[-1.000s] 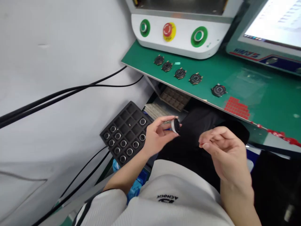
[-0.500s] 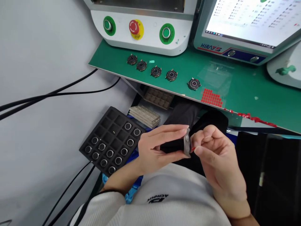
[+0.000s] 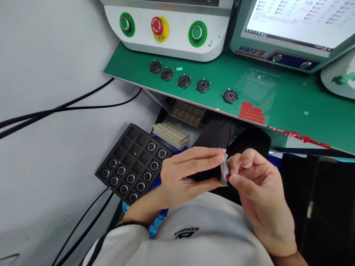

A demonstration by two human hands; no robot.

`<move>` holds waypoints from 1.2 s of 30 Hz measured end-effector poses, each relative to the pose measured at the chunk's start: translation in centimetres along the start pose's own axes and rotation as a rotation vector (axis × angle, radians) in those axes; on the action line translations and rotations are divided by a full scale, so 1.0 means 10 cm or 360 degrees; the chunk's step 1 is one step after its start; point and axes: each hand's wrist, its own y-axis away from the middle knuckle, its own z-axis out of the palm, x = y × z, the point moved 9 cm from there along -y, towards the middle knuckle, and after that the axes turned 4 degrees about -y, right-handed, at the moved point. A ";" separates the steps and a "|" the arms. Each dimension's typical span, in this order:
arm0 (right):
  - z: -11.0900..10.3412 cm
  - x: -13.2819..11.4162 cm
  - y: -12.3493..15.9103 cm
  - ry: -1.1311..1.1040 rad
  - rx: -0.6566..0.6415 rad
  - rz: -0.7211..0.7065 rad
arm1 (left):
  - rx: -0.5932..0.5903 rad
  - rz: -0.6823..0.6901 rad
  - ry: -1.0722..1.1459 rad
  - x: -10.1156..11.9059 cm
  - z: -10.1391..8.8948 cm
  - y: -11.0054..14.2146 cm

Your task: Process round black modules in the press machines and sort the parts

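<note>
My left hand (image 3: 183,171) grips a round grey watch case (image 3: 225,168) by its edges, thumb below and fingers above. The case stands on edge above my lap, its side buttons facing me. At its right side my right hand (image 3: 256,188) pinches a small red sticker (image 3: 227,177) between thumb and finger. The sticker is against or very close to the case; contact is hard to tell. Several watch cases (image 3: 203,85) lie back up in a row on the green bench (image 3: 291,99). One at the right end (image 3: 230,96) has a red spot on its rim.
A sheet of red stickers (image 3: 252,112) lies near the bench edge, beside red scraps (image 3: 305,139). A black foam tray (image 3: 119,153) with several round watches sits at the left. Behind are a machine with a red stop button (image 3: 157,26) and a monitor (image 3: 291,29).
The watch case has turned slightly, showing more of its side, and moved a little right. My right fingers have brought the red sticker closer to it. The view has shifted slightly.
</note>
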 end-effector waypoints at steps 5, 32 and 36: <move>0.01 0.04 -0.02 -0.0038 -0.0002 0.0086 | -0.0002 0.0039 -0.0053 0.01 -0.03 0.01; -0.30 -0.21 0.04 0.0281 0.0362 -0.0602 | 0.0009 -0.1465 0.1492 -0.77 0.66 0.45; -0.23 -0.14 0.04 0.0426 0.0276 -0.0624 | 0.0083 -0.1360 0.1247 -0.73 0.63 0.47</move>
